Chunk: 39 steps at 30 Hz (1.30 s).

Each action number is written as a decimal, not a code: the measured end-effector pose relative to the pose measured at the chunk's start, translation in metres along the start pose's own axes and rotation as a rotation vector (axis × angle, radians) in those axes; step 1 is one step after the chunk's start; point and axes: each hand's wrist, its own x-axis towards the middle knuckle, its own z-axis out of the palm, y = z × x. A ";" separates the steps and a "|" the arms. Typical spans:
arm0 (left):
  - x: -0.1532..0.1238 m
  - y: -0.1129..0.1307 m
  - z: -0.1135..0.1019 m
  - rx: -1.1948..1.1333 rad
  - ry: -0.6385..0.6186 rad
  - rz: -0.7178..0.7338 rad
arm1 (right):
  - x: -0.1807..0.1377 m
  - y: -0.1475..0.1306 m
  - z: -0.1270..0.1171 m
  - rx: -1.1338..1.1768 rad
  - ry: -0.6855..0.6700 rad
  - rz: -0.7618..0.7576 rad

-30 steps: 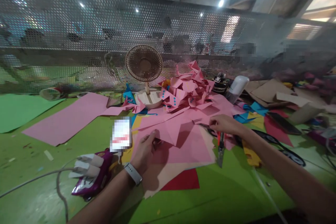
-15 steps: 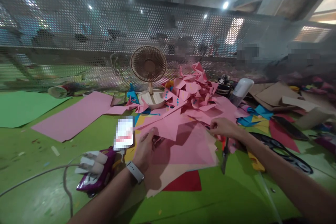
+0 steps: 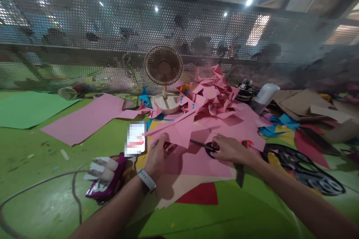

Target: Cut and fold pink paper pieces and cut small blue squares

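My left hand (image 3: 157, 155) is closed on the edge of a folded piece of pink paper (image 3: 179, 130), thumb on top, raised over a stack of pink sheets (image 3: 193, 164). In my right hand (image 3: 228, 149) is a pair of scissors (image 3: 200, 143) with black handles. Their blades point left toward the lower edge of the pink paper, and I cannot tell whether they touch it. A cutter knife (image 3: 239, 175) with a dark blade end lies partly under my right wrist. Beyond both hands rises a heap of cut pink paper (image 3: 209, 95).
A small fan (image 3: 163, 66) stands at the back before a perforated metal screen (image 3: 112, 18). Left are a lit phone (image 3: 135, 139), a purple power bank (image 3: 105, 183) with white plugs, and cables. A white bottle (image 3: 265, 95) and black stencil (image 3: 305, 168) lie right.
My right hand has picked up the scissors and brought them left toward the pink paper. My left hand keeps its hold on the paper. The view has shifted slightly.
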 end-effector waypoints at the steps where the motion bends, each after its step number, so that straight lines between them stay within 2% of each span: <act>1: 0.000 0.000 0.000 -0.002 -0.010 -0.005 | 0.001 -0.001 0.000 0.000 -0.008 -0.001; 6: -0.003 0.000 -0.001 0.000 -0.048 -0.023 | 0.008 0.001 -0.001 0.063 -0.080 0.014; 9: -0.002 0.000 -0.003 -0.024 -0.041 -0.018 | 0.009 0.005 -0.002 0.158 -0.177 0.013; 10: -0.001 0.000 -0.003 -0.029 -0.032 -0.017 | 0.009 0.005 -0.001 0.262 -0.228 0.020; 12: 0.000 0.000 -0.003 -0.036 -0.013 -0.014 | 0.007 0.003 0.002 0.664 -0.279 0.074; 14: 0.000 0.001 -0.002 -0.042 0.013 -0.006 | 0.006 -0.003 0.009 1.213 -0.192 0.169; 16: -0.002 0.002 0.000 -0.044 0.035 0.002 | 0.006 -0.012 0.017 1.628 -0.037 0.262; 18: -0.004 0.002 0.002 -0.044 0.028 0.000 | 0.008 -0.024 0.025 1.855 0.049 0.310; 20: -0.006 0.001 0.003 -0.025 0.003 -0.001 | 0.011 -0.037 0.030 1.971 0.108 0.304; 23: -0.011 0.000 0.004 0.045 -0.043 0.010 | 0.015 -0.053 0.033 1.981 0.234 0.258; 26: -0.015 0.000 0.006 0.096 -0.082 0.002 | 0.019 -0.061 0.036 1.853 0.340 0.249; 29: -0.018 -0.002 0.009 0.132 -0.060 -0.024 | 0.023 -0.059 0.043 1.735 0.416 0.259; 31: -0.020 -0.005 0.008 0.198 -0.081 -0.045 | 0.023 -0.056 0.048 1.702 0.449 0.264; 35: -0.022 -0.010 0.003 0.368 -0.267 -0.138 | 0.022 -0.053 0.052 1.646 0.487 0.247; 39: -0.021 -0.007 0.002 0.496 -0.275 -0.144 | 0.019 -0.053 0.047 1.561 0.507 0.219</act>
